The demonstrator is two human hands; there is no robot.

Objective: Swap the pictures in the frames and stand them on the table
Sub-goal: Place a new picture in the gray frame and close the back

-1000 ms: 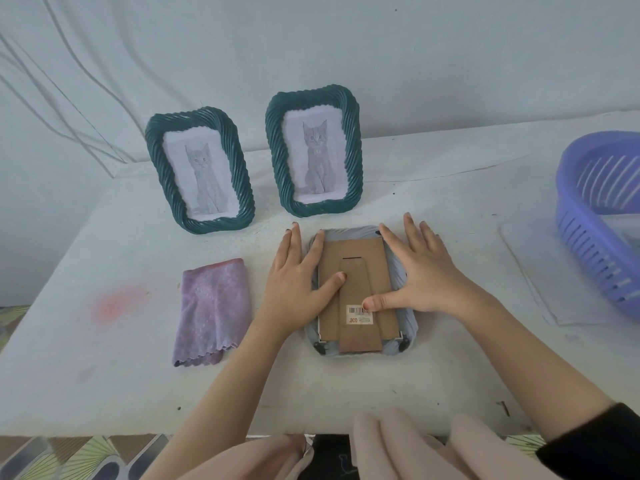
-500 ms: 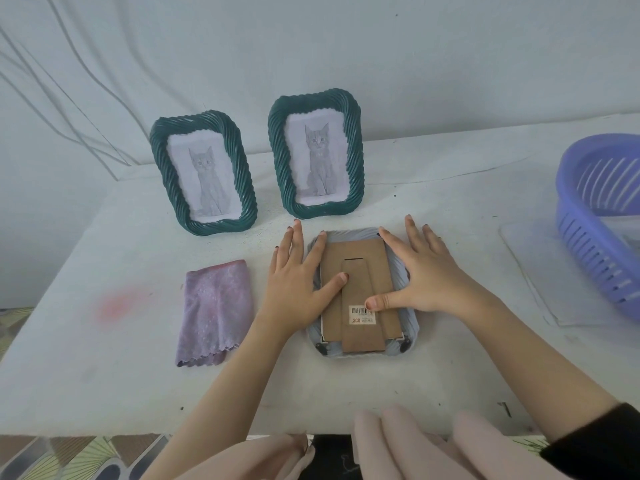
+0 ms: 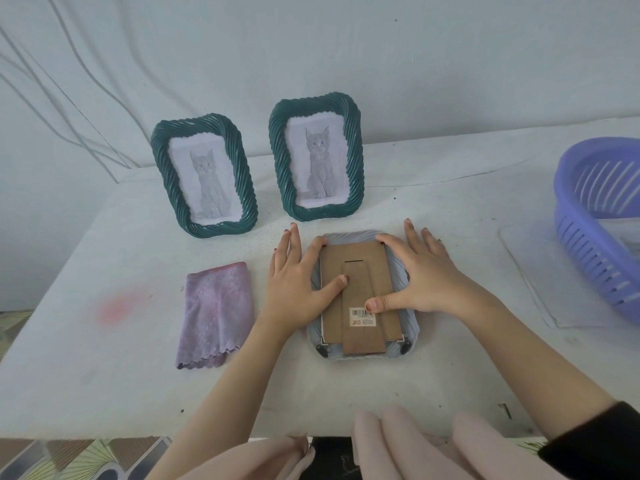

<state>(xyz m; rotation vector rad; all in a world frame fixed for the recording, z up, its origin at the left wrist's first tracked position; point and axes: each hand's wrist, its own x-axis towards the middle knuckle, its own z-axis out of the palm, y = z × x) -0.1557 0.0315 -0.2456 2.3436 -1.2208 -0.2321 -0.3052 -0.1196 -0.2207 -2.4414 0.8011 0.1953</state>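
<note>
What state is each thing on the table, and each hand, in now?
Left green frame, standing upright, cat picture inside.
Right green frame, standing upright, cat picture inside.
Pale blue frame, face down, cardboard back on.
Purple cloth, folded, lying flat.
Purple basket, upright.
Left hand, flat, thumb on cardboard back.
Right hand, flat, thumb on cardboard back.

Left green frame point(image 3: 221, 227), twisted-rope rim, upright at back, grey kitten picture point(image 3: 207, 185) inside, right green frame point(image 3: 325, 212) just beside it, upright, similar kitten picture point(image 3: 320, 164), pale blue frame point(image 3: 410, 327) in front, face down, brown cardboard back point(image 3: 367, 268) up, stand flap flat, barcode sticker point(image 3: 362, 317)
</note>
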